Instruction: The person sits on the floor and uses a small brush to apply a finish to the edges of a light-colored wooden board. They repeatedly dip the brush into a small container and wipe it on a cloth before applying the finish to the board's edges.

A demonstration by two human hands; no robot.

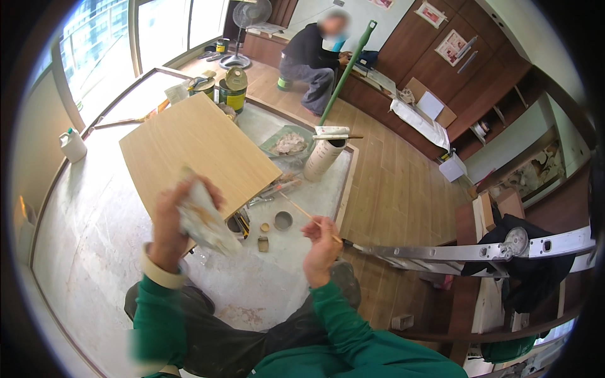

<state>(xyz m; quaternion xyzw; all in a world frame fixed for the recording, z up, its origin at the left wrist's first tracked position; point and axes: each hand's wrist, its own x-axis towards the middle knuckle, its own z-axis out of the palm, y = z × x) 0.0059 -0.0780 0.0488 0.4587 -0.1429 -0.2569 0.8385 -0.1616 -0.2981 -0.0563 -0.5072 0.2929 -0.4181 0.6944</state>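
My left hand (169, 217) is closed around a whitish, brown-stained rag (208, 220), smeared by motion, in front of a light wood-grain board (195, 148). Between the fingers of my right hand (322, 244) is a thin wooden stick (301, 209), its far end pointing up and left towards the board's right corner; whether it carries bristles is too small to tell. Between my hands on the floor stand a round grey cup (283, 220), a small tan disc (265, 227) and a little square container (263, 244).
Behind the board are paint cans (233, 97). A green bag of scraps (290, 143) lies beside a patterned tube (324, 160), near a green pole (348, 72). An aluminium ladder (435, 254) is at right. Another person (312, 60) sits farther back by a fan (252, 16).
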